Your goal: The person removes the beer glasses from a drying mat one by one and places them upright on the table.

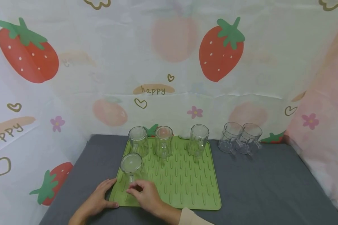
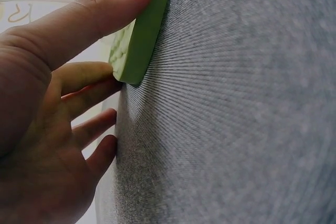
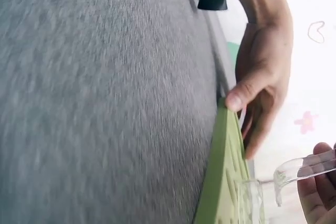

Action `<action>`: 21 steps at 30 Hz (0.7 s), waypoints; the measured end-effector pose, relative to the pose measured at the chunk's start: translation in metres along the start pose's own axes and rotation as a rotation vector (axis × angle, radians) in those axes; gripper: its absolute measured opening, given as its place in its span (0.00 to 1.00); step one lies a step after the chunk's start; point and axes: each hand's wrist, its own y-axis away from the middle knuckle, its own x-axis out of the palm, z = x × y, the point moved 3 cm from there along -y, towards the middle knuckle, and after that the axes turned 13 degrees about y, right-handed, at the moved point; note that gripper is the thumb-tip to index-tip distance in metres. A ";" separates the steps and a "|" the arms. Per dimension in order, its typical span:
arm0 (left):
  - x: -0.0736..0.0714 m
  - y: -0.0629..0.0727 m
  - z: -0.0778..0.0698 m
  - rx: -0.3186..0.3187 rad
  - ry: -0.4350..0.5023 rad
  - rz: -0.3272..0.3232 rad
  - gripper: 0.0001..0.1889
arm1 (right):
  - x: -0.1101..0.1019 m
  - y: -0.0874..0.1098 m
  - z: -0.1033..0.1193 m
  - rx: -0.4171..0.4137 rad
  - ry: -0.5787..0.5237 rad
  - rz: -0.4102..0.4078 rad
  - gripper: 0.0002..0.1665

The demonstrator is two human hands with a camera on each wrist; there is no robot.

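Note:
My right hand [image 1: 147,196] pinches the handle [image 3: 307,170] of a clear glass mug [image 1: 131,163], with thumb and fingertips together. That mug is over the left part of a green ridged mat [image 1: 186,190], close to its left edge. Against the mat's front left corner lies my left hand [image 1: 99,200], fingers extended; in the left wrist view its thumb [image 2: 105,11] touches the mat's edge. Along the back of the mat stand three more glass mugs: one at the left [image 1: 138,142], one beside it [image 1: 164,142], and one farther right [image 1: 198,140].
Two more glass mugs, one at left [image 1: 230,137] and one at right [image 1: 249,139], stand close together on the grey cloth [image 1: 259,187], right of the mat. A white curtain [image 1: 174,72] printed with strawberries hangs behind and at both sides.

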 end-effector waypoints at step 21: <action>0.000 -0.004 0.004 -0.061 0.008 0.024 0.52 | -0.049 0.001 -0.005 -0.035 0.284 0.015 0.07</action>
